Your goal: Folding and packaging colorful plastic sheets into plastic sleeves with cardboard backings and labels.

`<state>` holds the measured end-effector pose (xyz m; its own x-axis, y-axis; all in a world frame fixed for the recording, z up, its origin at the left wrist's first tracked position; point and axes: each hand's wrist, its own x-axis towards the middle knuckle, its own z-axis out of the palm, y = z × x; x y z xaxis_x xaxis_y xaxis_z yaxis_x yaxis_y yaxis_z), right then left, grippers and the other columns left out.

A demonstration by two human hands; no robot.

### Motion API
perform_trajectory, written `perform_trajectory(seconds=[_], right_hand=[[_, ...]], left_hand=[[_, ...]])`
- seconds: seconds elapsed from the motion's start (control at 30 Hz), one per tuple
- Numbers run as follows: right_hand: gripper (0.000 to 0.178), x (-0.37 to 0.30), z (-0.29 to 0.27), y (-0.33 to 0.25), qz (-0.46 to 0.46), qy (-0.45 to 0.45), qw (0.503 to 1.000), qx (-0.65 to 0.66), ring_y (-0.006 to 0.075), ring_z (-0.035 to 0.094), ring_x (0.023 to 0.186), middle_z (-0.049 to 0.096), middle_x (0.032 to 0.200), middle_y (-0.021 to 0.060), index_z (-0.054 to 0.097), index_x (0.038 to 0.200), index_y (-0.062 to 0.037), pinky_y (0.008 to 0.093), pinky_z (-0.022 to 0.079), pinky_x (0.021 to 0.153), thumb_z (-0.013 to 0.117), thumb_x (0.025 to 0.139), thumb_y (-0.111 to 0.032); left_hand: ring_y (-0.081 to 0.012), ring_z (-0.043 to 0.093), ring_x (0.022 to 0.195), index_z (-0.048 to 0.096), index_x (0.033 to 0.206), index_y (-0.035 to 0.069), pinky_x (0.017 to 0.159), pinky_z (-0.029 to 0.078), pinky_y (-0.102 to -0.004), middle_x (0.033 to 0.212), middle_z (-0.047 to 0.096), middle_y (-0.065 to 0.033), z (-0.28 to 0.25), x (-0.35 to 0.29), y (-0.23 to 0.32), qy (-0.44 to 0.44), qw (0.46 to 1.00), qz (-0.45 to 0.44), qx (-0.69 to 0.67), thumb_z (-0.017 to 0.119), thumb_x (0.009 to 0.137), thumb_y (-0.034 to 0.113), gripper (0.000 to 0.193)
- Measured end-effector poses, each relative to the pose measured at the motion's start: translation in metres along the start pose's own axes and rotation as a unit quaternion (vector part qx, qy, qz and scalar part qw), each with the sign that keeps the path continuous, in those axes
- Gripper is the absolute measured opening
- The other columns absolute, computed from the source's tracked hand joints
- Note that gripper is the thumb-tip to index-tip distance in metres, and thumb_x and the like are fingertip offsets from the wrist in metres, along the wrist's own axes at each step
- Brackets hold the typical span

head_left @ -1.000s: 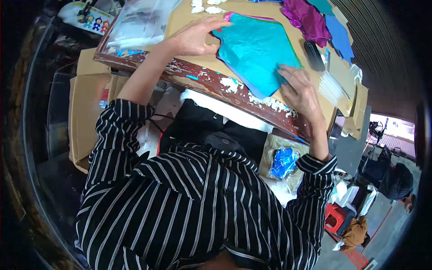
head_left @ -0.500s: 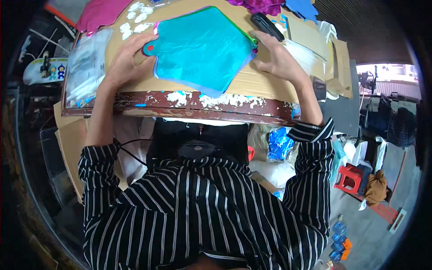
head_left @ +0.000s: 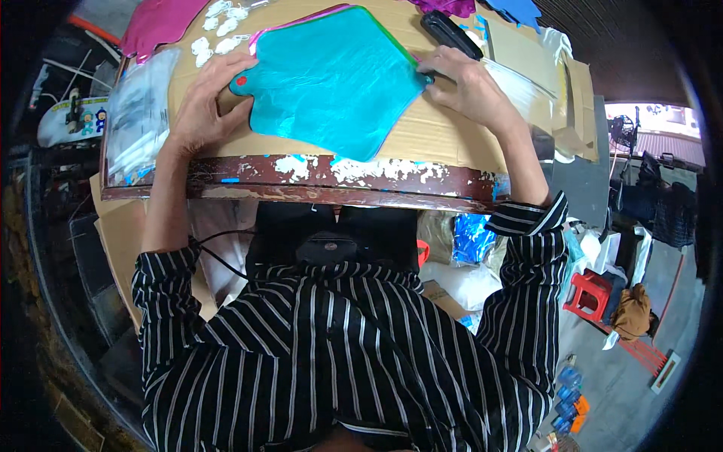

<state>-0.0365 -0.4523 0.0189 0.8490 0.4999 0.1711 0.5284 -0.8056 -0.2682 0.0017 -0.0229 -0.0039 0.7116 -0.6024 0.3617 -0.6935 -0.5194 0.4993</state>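
Note:
A stack of shiny foil sheets (head_left: 331,83), teal on top and pointed toward me, lies on the cardboard. Magenta and green edges peek out along its far side. My left hand (head_left: 207,105) rests around the left tab, which has a red spot; its fingers touch the stack's edge and its thumb stands apart below. At the right corner, the fingertips and thumb of my right hand (head_left: 471,90) close on the small tab. Part of that tab is hidden by the fingers.
Beyond my right hand lies a black stapler-like tool (head_left: 450,34). White string bundles (head_left: 218,26) and a magenta foil piece (head_left: 162,26) are at the far left. Clear plastic bags (head_left: 139,113) lie left. The worn wooden table edge (head_left: 301,192) runs nearest me.
The foil stack has shifted slightly left, and its layers line up more closely along the near edges. My right hand's fingers have closed in on the right tab.

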Motion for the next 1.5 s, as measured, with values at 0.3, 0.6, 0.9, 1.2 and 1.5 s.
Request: perform_trajectory(seconds=[0.3, 0.6, 0.9, 1.2, 1.5], right_hand=[[0.048, -0.001, 0.000, -0.011, 0.043, 0.035, 0.997, 0.058, 0.0338, 0.066, 0.110, 0.067, 0.119, 0.0163, 0.065, 0.128, -0.0034, 0.0432, 0.052, 0.099, 0.074, 0.082, -0.010], [0.052, 0.012, 0.007, -0.011, 0.063, 0.026, 0.994, 0.081, 0.0326, 0.067, 0.108, 0.069, 0.117, 0.0150, 0.063, 0.132, -0.0043, 0.0412, 0.053, 0.100, 0.076, 0.082, -0.008], [0.050, 0.007, 0.006, 0.000, 0.036, 0.018, 0.998, 0.040, 0.0338, 0.066, 0.106, 0.066, 0.118, 0.0189, 0.062, 0.133, -0.0043, 0.0431, 0.052, 0.099, 0.071, 0.084, -0.007], [0.036, 0.022, -0.001, 0.002, -0.025, 0.000, 0.995, 0.100, 0.0342, 0.066, 0.095, 0.067, 0.104, 0.0169, 0.069, 0.118, -0.0024, 0.0396, 0.053, 0.088, 0.068, 0.082, 0.000], [0.028, 0.002, 0.002, -0.015, 0.078, -0.003, 0.995, 0.066, 0.0303, 0.069, 0.099, 0.069, 0.110, 0.0155, 0.070, 0.112, 0.0003, 0.0356, 0.053, 0.088, 0.064, 0.085, 0.006]], left_hand=[[-0.0354, 0.059, 0.121, 0.063, 0.131, 0.005, 0.108, 0.045, -0.0420, 0.128, 0.064, -0.0154, 0.000, 0.000, -0.006, 0.007, 1.000, -0.003, -0.015, 0.077, 0.078, 0.005, 0.055], [-0.0356, 0.059, 0.122, 0.060, 0.135, 0.006, 0.107, 0.045, -0.0429, 0.129, 0.064, -0.0159, 0.000, -0.003, -0.010, 0.031, 0.999, 0.021, -0.026, 0.078, 0.077, 0.006, 0.060], [-0.0349, 0.059, 0.122, 0.060, 0.136, 0.006, 0.107, 0.045, -0.0421, 0.130, 0.063, -0.0157, 0.001, -0.004, -0.013, 0.017, 1.000, 0.005, -0.023, 0.076, 0.077, 0.005, 0.061], [-0.0321, 0.058, 0.126, 0.059, 0.137, 0.004, 0.108, 0.044, -0.0414, 0.132, 0.063, -0.0157, 0.002, -0.008, -0.019, 0.009, 1.000, 0.000, -0.019, 0.074, 0.081, 0.005, 0.058], [-0.0324, 0.065, 0.113, 0.072, 0.117, 0.005, 0.100, 0.051, -0.0412, 0.117, 0.071, -0.0127, -0.003, 0.014, -0.044, 0.082, 0.994, 0.059, 0.038, 0.070, 0.085, 0.015, 0.033]])
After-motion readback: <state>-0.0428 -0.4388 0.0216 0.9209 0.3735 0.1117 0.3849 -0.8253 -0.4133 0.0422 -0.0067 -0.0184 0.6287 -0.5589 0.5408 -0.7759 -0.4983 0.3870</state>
